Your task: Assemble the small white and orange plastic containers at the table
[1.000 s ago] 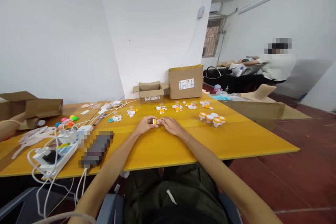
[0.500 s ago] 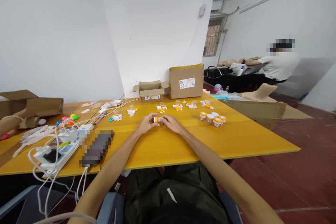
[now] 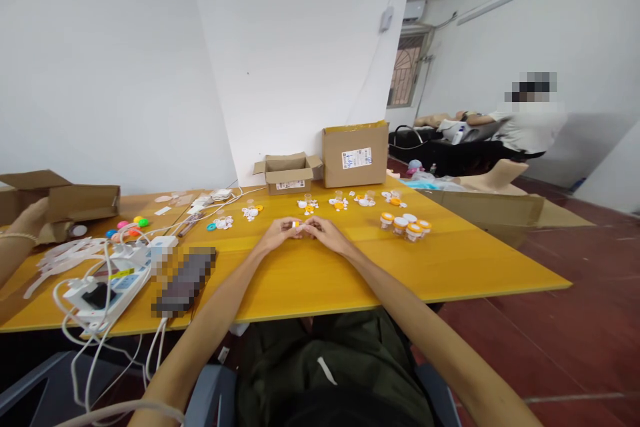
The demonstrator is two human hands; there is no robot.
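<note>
Above the middle of the table, my left hand (image 3: 281, 235) is closed around a small orange-and-white plastic piece (image 3: 296, 223), mostly covered by the fingers. My right hand (image 3: 324, 233) meets it with fingertips pinched together. What those fingertips hold is too small and covered to make out. To the right stands a group of small clear jars with orange and white lids (image 3: 407, 224). Beyond my hands lie small heaps of loose plastic parts, among them a white and orange heap (image 3: 307, 205) and a white and teal heap (image 3: 221, 223).
An open cardboard box (image 3: 289, 177) and a closed carton (image 3: 355, 155) stand at the back. On the left are a power strip (image 3: 123, 287), cables, a blurred phone-like device (image 3: 186, 280) and coloured balls (image 3: 134, 229). Another person's hand (image 3: 31, 223) reaches toward a box; someone sits far right.
The orange-and-white piece has tilted and is more covered by my left fingers. My hands have drawn closer and slightly up. The other person's hand at the left has moved farther into view.
</note>
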